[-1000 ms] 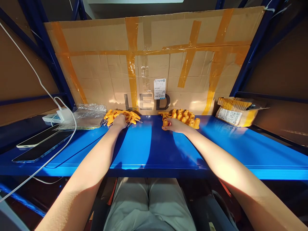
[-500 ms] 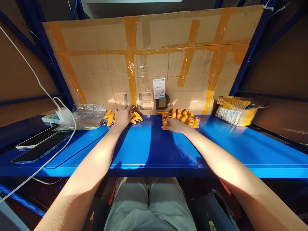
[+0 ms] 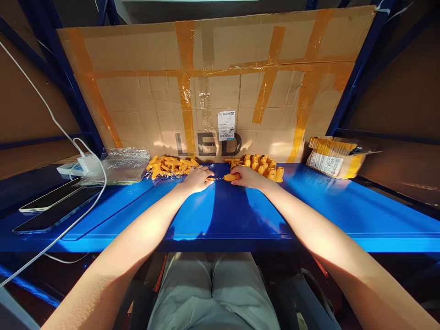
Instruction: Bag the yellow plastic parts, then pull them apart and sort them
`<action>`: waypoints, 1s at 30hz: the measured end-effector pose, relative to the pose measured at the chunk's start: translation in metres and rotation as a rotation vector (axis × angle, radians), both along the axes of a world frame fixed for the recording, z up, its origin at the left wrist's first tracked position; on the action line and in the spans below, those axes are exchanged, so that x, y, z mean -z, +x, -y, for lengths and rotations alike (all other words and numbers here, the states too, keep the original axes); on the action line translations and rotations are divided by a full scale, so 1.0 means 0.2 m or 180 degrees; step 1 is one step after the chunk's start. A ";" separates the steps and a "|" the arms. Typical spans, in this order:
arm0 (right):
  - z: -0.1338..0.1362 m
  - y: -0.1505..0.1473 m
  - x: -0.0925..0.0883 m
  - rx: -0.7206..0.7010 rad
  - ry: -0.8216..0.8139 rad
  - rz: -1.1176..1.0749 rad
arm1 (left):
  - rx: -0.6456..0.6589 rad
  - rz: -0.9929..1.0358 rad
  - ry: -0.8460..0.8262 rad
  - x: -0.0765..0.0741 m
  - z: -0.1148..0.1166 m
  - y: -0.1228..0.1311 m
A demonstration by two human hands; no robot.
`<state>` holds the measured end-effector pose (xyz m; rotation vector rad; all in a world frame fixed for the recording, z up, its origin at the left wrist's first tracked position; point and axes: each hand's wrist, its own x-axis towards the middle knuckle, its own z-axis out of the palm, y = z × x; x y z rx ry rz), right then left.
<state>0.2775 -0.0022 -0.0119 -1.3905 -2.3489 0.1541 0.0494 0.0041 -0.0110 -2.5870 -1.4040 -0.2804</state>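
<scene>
My left hand [image 3: 196,178] is closed on the orange handle of a corkscrew [image 3: 219,178], whose thin metal spiral points right. My right hand [image 3: 248,177] pinches an orange bottle-shaped sleeve [image 3: 229,177], tilted onto its side with one end towards the spiral's tip. Whether the tip has entered the sleeve I cannot tell. Left of my left hand lies a heap of orange corkscrew handles [image 3: 168,166] with metal spirals. Behind my right hand several orange sleeves [image 3: 264,164] stand upright in a group, with a T-shaped orange piece [image 3: 233,161] at their left end.
A large taped cardboard sheet [image 3: 151,105] backs the blue shelf [image 3: 192,220]. At left are two phones [image 3: 57,211], a white charger with cable [image 3: 86,162] and a clear plastic bag [image 3: 122,167]. An opened cardboard box [image 3: 335,160] sits at right.
My left hand has left the heap and moved right and nearer, bringing a corkscrew handle towards my right hand. The sleeve in my right hand has tipped from upright to sideways.
</scene>
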 end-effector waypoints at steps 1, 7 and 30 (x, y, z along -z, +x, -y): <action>0.01 0.00 0.00 -0.0021 -0.0011 -0.0015 | -0.0084 0.0011 -0.0026 -0.01 0.00 -0.01; 0.02 0.01 -0.02 -0.0026 0.0038 0.0188 | -0.0651 0.0120 -0.0187 -0.11 0.03 -0.12; -0.03 -0.03 0.05 -0.0184 0.0232 0.0074 | -0.0190 0.0919 -0.1349 -0.04 -0.01 -0.10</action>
